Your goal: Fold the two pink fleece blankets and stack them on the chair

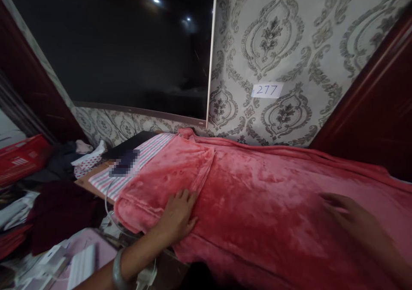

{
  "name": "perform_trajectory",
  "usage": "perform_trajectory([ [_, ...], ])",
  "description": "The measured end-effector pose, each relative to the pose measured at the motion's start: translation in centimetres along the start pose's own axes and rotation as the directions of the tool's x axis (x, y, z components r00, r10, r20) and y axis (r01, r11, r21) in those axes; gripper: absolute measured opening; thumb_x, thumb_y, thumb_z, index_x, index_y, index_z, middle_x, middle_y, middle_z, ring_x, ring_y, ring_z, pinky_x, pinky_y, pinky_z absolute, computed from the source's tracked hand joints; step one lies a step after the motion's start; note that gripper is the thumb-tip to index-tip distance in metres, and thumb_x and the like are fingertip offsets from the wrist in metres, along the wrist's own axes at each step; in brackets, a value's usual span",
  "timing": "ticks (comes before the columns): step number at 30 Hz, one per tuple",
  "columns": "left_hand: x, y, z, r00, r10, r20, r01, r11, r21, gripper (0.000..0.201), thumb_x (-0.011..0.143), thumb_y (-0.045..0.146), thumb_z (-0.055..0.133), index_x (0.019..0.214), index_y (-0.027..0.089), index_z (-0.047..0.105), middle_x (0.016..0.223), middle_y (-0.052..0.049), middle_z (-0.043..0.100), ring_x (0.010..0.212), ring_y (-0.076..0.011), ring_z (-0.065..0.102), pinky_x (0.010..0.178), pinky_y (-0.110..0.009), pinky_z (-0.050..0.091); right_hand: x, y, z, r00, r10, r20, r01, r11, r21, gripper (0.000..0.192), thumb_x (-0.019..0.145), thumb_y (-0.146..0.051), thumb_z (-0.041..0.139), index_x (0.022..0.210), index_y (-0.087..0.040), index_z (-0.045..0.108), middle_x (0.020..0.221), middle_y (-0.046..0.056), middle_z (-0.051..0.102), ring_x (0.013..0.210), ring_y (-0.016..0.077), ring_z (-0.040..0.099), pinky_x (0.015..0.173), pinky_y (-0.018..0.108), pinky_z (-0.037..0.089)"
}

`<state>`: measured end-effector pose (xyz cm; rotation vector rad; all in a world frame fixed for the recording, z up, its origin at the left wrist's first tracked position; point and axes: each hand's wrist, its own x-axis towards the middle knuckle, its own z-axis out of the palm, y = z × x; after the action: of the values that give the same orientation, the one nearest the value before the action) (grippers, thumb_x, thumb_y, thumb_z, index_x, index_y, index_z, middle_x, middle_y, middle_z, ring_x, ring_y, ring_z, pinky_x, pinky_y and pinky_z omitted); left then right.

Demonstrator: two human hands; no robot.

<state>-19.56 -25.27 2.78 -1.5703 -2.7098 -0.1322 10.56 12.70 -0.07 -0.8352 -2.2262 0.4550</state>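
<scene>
1. Clutter fills the far left: a red carton (19, 157), a dark maroon cloth (59, 210) and white polka-dot fabric (87, 161) lie heaped beside the table, too dim to sort out further.
2. Striped cloth (144, 157) shows at the table's left end, with a blurred dark object (124, 163) lying on it that cannot be identified; a white cable (109, 215) hangs off the edge below.
3. Left hand (178, 215) lies flat, fingers spread and open, pressed palm-down on the pink fleece blanket (257, 195) just by its folded-over flap, gripping nothing; this looks like smoothing or pinning the fold in place. A metal bangle (117, 275) sits on that wrist.
4. The blanket itself is spread across the table from the striped cloth to the right edge of view, its back edge against the patterned wallpaper (273, 36), hiding the tabletop.
5. A dark television screen (128, 45) hangs above, and a paper label reading 277 (267, 90) is stuck to the wall.
6. Right hand (350, 219) rests on the blanket, motion-blurred; it seems open and flat, holding nothing, though its fingers are hard to make out and the forearm is cut off by the frame.
</scene>
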Motion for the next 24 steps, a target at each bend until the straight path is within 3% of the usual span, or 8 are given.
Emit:
perform_trajectory([
  [3,-0.5,0.3,0.4,0.999,-0.036,-0.037,0.036,0.999,0.004,0.063,0.083,0.012,0.048,0.145,0.015,0.045,0.129,-0.016,0.059,0.118,-0.0308,0.054,0.097,-0.045,0.044,3.9,-6.1,7.1,0.985,-0.02,0.171,-0.032,0.955,0.294,0.037,0.075,-0.053,0.062,0.095,-0.023,0.07,0.102,0.015,0.073,0.089,0.0307,0.071,0.077,0.046,0.06],
  [5,-0.8,0.1,0.5,0.995,-0.051,-0.083,0.052,0.999,0.004,0.063,0.083,0.012,0.049,0.145,0.014,0.045,0.126,-0.015,0.06,0.115,-0.0303,0.054,0.098,-0.045,0.044,6.2,-10.9,11.4,0.944,-0.06,0.324,-0.093,0.894,0.437,0.036,0.072,-0.045,0.065,0.099,-0.021,0.07,0.105,0.011,0.074,0.096,0.028,0.071,0.084,0.043,0.059],
  [9,-1.8,-1.0,2.1,0.98,-0.05,-0.194,0.056,0.998,0.03,0.06,0.081,0.014,0.056,0.14,0.017,0.052,0.12,-0.013,0.063,0.109,-0.03,0.056,0.094,-0.045,0.045,10.2,-18.2,17.6,0.819,0.104,0.564,-0.484,0.654,0.582,0.034,0.072,-0.023,0.069,0.106,-0.018,0.066,0.093,0.005,0.072,0.087,0.0214,0.07,0.079,0.033,0.058],
  [10,-1.9,-1.3,2.9,0.974,-0.038,-0.224,0.051,0.998,0.049,0.056,0.082,0.013,0.055,0.138,0.017,0.055,0.119,-0.013,0.064,0.107,-0.0291,0.058,0.092,-0.044,0.046,11.1,-19.3,18.8,0.8,0.132,0.585,-0.526,0.622,0.58,0.035,0.075,-0.022,0.068,0.11,-0.018,0.064,0.089,0.004,0.071,0.083,0.02,0.07,0.076,0.032,0.058],
  [13,-2.0,-2.2,5.8,0.941,-0.01,-0.339,0.063,0.988,0.144,0.048,0.085,0.009,0.053,0.131,0.017,0.061,0.113,-0.011,0.067,0.104,-0.028,0.06,0.089,-0.041,0.048,13.5,-21.2,21.9,0.76,0.2,0.618,-0.599,0.583,0.549,0.028,0.084,-0.023,0.065,0.112,-0.019,0.06,0.084,0.003,0.069,0.072,0.0165,0.069,0.07,0.03,0.059],
  [17,-1.9,-2.7,8.6,0.864,0.029,-0.503,0.087,0.975,0.206,0.044,0.085,0.009,0.056,0.128,0.018,0.063,0.11,-0.01,0.068,0.104,-0.0273,0.061,0.09,-0.04,0.048,15.8,-22.1,24.9,0.689,0.297,0.661,-0.678,0.585,0.444,0.018,0.097,-0.033,0.055,0.102,-0.017,0.06,0.079,0.004,0.067,0.06,0.0144,0.065,0.061,0.03,0.058],
  [21,-1.9,-2.6,9.0,0.792,0.097,-0.602,0.038,0.978,0.207,0.048,0.086,0.008,0.052,0.131,0.021,0.059,0.114,-0.009,0.066,0.105,-0.0259,0.06,0.092,-0.04,0.048,17.4,-22.7,27.3,0.642,0.379,0.666,-0.706,0.632,0.321,0.029,0.099,-0.043,0.055,0.098,-0.014,0.062,0.077,0.001,0.064,0.057,0.0112,0.059,0.056,0.027,0.054],
  [24,-1.9,-2.5,8.9,0.809,0.106,-0.578,0.043,0.97,0.239,0.053,0.081,0.002,0.049,0.13,0.022,0.059,0.107,-0.007,0.068,0.1,-0.0246,0.061,0.088,-0.038,0.049,18.1,-22.9,28.9,0.67,0.401,0.624,-0.674,0.681,0.287,0.028,0.098,-0.041,0.059,0.102,-0.014,0.063,0.086,0.001,0.065,0.065,0.0107,0.061,0.059,0.025,0.054],
])
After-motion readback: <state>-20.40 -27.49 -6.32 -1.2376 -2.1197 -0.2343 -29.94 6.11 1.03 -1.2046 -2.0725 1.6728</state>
